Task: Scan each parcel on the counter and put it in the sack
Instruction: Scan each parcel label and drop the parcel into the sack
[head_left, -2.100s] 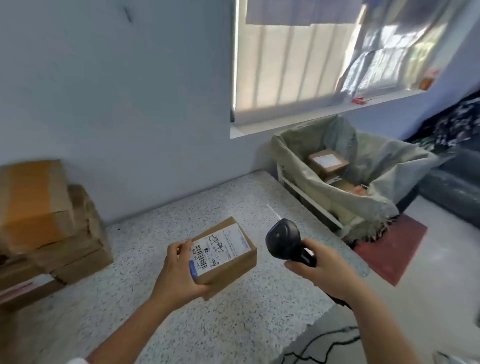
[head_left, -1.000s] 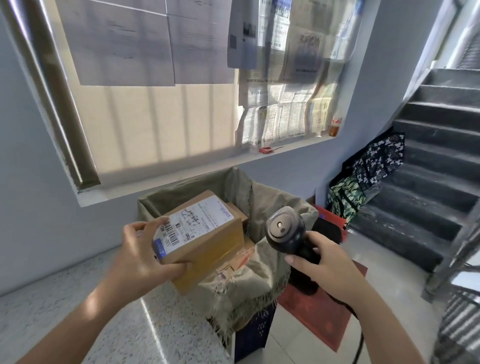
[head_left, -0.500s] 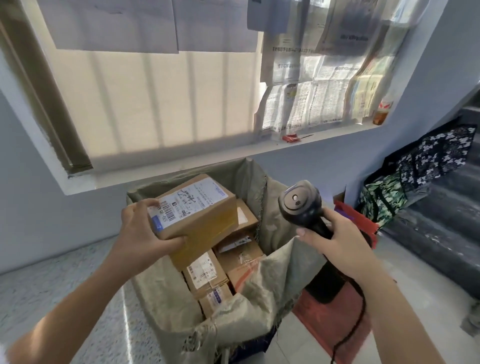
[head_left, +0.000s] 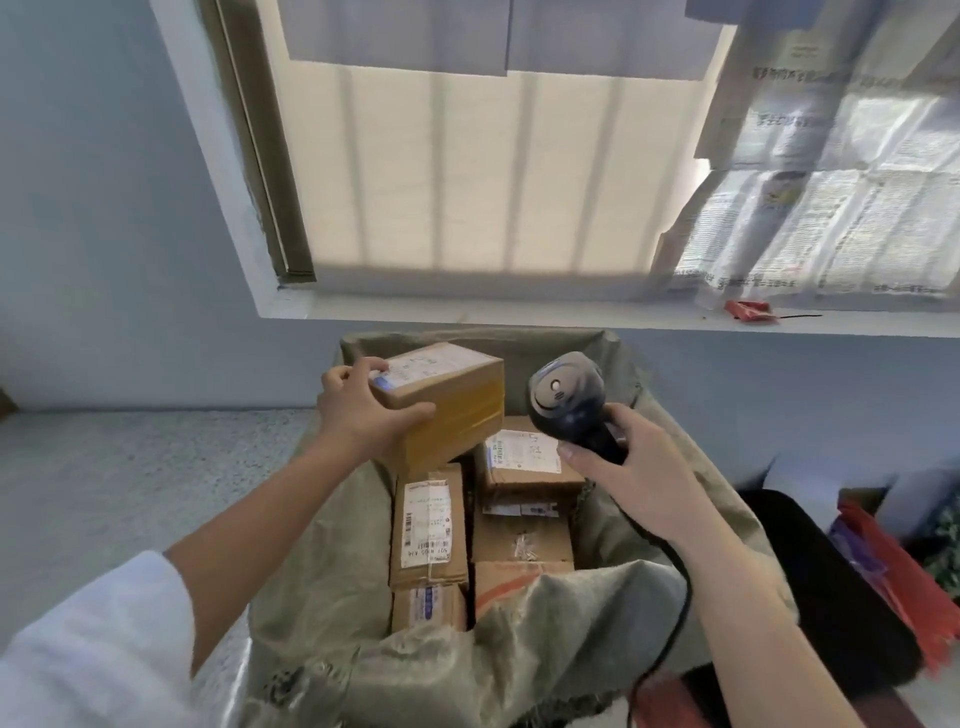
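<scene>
Parcel: brown box (head_left: 441, 402), label up, gripped at its near left corner by the left hand (head_left: 363, 413); held over the far left of the open sack (head_left: 613, 670), above the boxes already inside.
Left hand: closed on the parcel, thumb along the front face, fingers on top over the label edge. One-corner hold; the box's free end tilts away from the hand.
Right hand: (head_left: 631, 478) wrapped round the scanner (head_left: 566, 397) handle, just right of the parcel, head up.
Sack load: several boxes (head_left: 428, 525) packed below both hands, labels up, little flat room left.
Risk, drop: release from this height could land the parcel on an edge and tip it or dent a box below.
Risk, slip: corner grip may let it pivot out early.
Risk, cord: scanner cable (head_left: 670, 623) hangs across the sack's near rim beneath the right hand; it could snag the cloth.
Counter: (head_left: 130, 467) left of the left hand; no parcels visible on the shown part.
</scene>
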